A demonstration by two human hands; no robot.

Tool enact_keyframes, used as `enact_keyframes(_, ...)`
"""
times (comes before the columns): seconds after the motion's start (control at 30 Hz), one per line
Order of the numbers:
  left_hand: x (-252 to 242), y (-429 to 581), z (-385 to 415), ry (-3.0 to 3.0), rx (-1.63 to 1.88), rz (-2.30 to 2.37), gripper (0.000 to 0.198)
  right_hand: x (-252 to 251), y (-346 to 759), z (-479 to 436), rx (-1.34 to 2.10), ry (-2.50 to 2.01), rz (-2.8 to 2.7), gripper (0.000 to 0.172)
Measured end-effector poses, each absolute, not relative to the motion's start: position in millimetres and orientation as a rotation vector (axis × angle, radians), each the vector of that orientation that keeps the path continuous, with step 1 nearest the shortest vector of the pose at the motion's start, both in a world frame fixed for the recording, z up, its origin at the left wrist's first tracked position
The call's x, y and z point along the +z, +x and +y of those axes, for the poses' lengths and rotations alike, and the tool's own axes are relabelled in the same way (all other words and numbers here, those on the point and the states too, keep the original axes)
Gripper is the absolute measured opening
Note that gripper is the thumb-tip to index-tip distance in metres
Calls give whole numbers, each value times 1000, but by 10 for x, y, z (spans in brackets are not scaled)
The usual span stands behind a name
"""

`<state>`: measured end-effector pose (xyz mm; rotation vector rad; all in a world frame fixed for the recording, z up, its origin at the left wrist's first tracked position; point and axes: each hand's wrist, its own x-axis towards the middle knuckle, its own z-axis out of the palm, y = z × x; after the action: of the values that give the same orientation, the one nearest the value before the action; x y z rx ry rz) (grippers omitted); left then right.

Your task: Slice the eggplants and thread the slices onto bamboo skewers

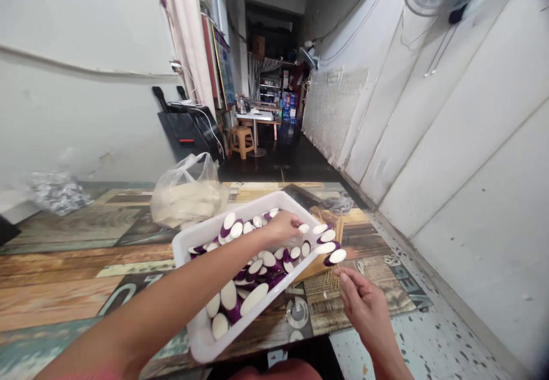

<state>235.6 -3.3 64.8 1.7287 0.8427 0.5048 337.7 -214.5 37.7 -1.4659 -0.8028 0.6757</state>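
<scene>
My left hand (283, 226) reaches over the white plastic tub (231, 334), fingers pinched on an eggplant slice (303, 229) at the tub's far right side. Purple-skinned, white-fleshed eggplant slices (254, 300) lie heaped in the tub. Beyond its right rim, my right hand (364, 299) is closed on the lower end of a thin skewer. Several eggplant slices (326, 247) are threaded in a row on this skewer, leaning up and to the left. The pinched slice is close to the skewer's upper end; whether they touch, I cannot tell.
Bare skewers (333, 280) lie under the threaded slices beside a brown board (315, 265). A knotted clear plastic bag (189, 197) with pale contents sits behind the tub. Crumpled plastic (338, 204) lies at the far right of the wood-patterned table (86, 271).
</scene>
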Motion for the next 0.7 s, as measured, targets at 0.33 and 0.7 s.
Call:
enact_keyframes(0.33,782,2103,19,863,629,764,9,350,3200,-2131,1000,-1379,-824,30)
enact_keyframes(0.7,788,2108,3,816,598,729,17,330,3196,-2123,986,-1390,-820,30)
